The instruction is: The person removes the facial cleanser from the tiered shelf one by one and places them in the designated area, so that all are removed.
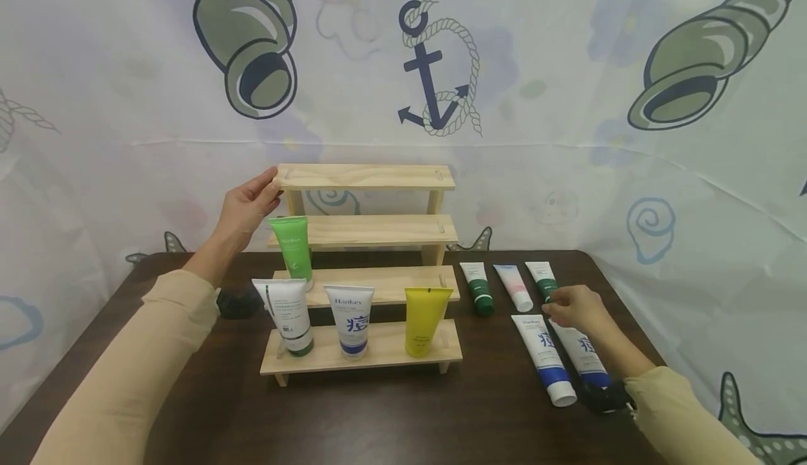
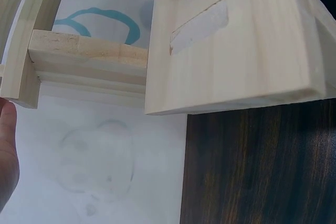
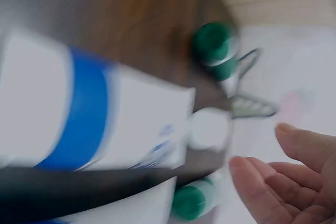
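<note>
My left hand (image 1: 248, 206) holds the left end of the top step of a wooden tiered display rack (image 1: 378, 279). In the left wrist view part of that hand (image 2: 7, 150) touches the rack's edge (image 2: 21, 90). On the lower tiers stand a green tube (image 1: 292, 244), a white tube with a green cap (image 1: 288, 314), a white tube with a blue band (image 1: 351, 318) and a yellow tube (image 1: 425, 318). My right hand (image 1: 580, 307), empty, hovers over a white-and-green tube (image 1: 541, 276) and a white-and-blue tube (image 1: 576, 353). Its thumb and fingers are apart in the right wrist view.
Another white-and-blue tube (image 1: 543, 356), a pink-and-white tube (image 1: 513, 286) and a second white-and-green tube (image 1: 477, 286) lie on the dark wooden table (image 1: 391, 423), right of the rack. A patterned cloth (image 1: 536, 171) hangs behind the table.
</note>
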### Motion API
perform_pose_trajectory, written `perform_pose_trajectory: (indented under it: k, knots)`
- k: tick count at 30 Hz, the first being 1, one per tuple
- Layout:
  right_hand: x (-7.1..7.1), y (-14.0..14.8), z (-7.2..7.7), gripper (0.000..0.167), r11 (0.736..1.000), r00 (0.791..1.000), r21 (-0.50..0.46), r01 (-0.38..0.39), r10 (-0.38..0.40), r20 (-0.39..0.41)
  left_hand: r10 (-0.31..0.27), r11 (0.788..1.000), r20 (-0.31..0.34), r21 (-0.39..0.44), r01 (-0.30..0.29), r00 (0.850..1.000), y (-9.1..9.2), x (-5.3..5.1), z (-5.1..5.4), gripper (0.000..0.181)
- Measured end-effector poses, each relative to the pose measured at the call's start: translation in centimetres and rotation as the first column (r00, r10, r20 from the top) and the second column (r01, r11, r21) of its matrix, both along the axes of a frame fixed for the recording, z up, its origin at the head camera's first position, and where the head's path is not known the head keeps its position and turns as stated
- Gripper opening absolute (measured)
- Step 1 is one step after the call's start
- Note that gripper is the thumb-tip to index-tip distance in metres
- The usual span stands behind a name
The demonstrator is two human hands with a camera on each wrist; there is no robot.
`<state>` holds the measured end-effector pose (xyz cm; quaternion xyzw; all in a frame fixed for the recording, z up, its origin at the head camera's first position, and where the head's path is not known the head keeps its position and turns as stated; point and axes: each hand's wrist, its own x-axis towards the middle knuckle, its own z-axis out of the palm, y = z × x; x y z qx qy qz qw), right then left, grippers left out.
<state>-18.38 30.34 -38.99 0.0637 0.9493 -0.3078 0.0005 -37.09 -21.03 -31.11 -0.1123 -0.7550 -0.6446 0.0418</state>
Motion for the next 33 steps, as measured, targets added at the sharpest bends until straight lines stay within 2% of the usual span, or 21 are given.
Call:
perform_pose_trajectory:
  k: [2, 5, 11, 15, 17, 24, 27, 30, 33]
  knots:
    - [-0.1, -0.5, 1.3, 0.041, 1.000, 0.996, -0.013, -0.021, 0.020, -0.082, -0.001, 1.000, -0.002, 0.002, 0.001, 1.000, 0.0, 0.0, 0.0, 0.060]
    - [-0.4, -1.9, 3.4, 0.040, 0.999, 0.979, -0.034, -0.041, 0.033, -0.199, -0.002, 1.000, -0.006, 0.004, 0.002, 1.000, 0.0, 0.0, 0.0, 0.060]
    - [-1.0, -6.2, 7.6, 0.038, 0.994, 0.923, -0.077, -0.081, 0.045, -0.383, -0.006, 1.000, -0.009, 0.006, 0.006, 1.000, -0.1, 0.0, -0.1, 0.061]
    - [-1.2, -10.1, 9.9, 0.038, 0.971, 0.883, -0.179, -0.158, 0.058, -0.465, 0.003, 1.000, -0.005, 0.001, -0.003, 1.000, 0.0, 0.0, -0.1, 0.061]
    - [-1.3, -12.0, 10.7, 0.038, 0.949, 0.865, -0.237, -0.206, 0.064, -0.497, 0.004, 1.000, -0.006, 0.003, -0.004, 1.000, 0.0, 0.1, -0.1, 0.060]
    - [-1.6, -18.6, 12.1, 0.037, 0.867, 0.820, -0.350, -0.354, 0.108, -0.562, -0.027, 0.997, -0.007, 0.079, 0.028, 1.000, 0.0, 0.3, 0.1, 0.058]
    - [-1.8, -21.0, 12.2, 0.037, 0.828, 0.805, -0.381, -0.411, 0.134, -0.577, -0.031, 0.997, -0.015, 0.069, 0.032, 0.999, -0.1, 0.2, 0.1, 0.058]
    - [-2.2, -23.2, 11.9, 0.037, 0.809, 0.804, -0.389, -0.442, 0.165, -0.570, -0.034, 0.996, -0.031, 0.082, 0.037, 0.999, -0.2, 0.1, -0.1, 0.059]
    - [-2.8, -25.1, 11.4, 0.038, 0.805, 0.812, -0.386, -0.451, 0.190, -0.552, -0.038, 0.994, -0.040, 0.100, 0.042, 0.998, -0.1, -0.1, -0.3, 0.060]
